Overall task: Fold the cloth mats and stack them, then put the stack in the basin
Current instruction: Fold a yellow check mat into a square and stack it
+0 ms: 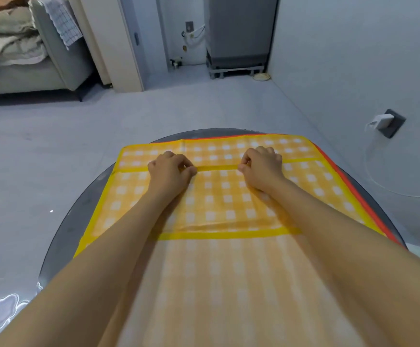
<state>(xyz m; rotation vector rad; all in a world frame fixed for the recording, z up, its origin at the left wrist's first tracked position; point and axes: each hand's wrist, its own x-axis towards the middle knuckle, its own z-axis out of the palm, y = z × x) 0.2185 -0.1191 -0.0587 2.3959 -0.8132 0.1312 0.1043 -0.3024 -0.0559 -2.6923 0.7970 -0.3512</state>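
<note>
On table (83, 206), yellow mat (219, 196) (pinched by both hands)

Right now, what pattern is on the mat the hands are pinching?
Yellow-and-white check with a solid yellow border on the mat, head view.

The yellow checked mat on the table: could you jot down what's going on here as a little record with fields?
Surface: round dark table
Top cloth: yellow checked mat, partly folded
Underneath: orange-edged mat, only its border showing
Left hand: fingers pinching the mat's yellow hem
Right hand: pinching the same hem
Fold: near edge brought over toward the far edge
Basin: not in view
</note>
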